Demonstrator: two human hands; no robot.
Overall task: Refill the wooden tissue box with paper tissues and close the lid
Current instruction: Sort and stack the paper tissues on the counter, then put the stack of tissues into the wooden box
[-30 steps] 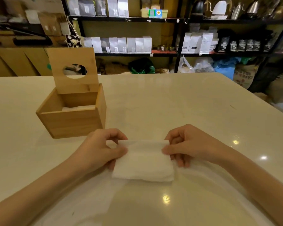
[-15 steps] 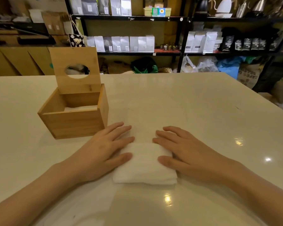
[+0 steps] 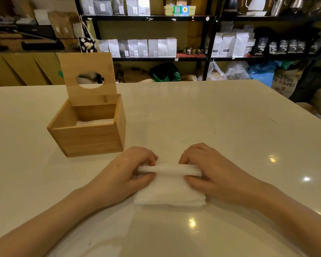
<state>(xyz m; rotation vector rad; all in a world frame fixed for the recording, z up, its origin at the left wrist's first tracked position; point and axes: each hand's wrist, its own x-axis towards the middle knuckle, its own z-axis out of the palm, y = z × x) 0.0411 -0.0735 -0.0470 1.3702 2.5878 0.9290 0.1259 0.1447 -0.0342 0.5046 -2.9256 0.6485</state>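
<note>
White tissue stack (image 3: 170, 193) pinched between left hand (image 3: 126, 175) and right hand (image 3: 211, 173).

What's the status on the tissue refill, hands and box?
Left hand and right hand both grip the folded tissue stack on the table. Wooden tissue box lid upright, open. Nothing in the way.

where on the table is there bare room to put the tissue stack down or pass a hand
Bare table runs right of the wooden tissue box to the far and right edges. Another bare patch lies left of the box. It is crowded near the front, where the left hand and right hand pinch the folded paper tissues, close to the box's front corner.
</note>
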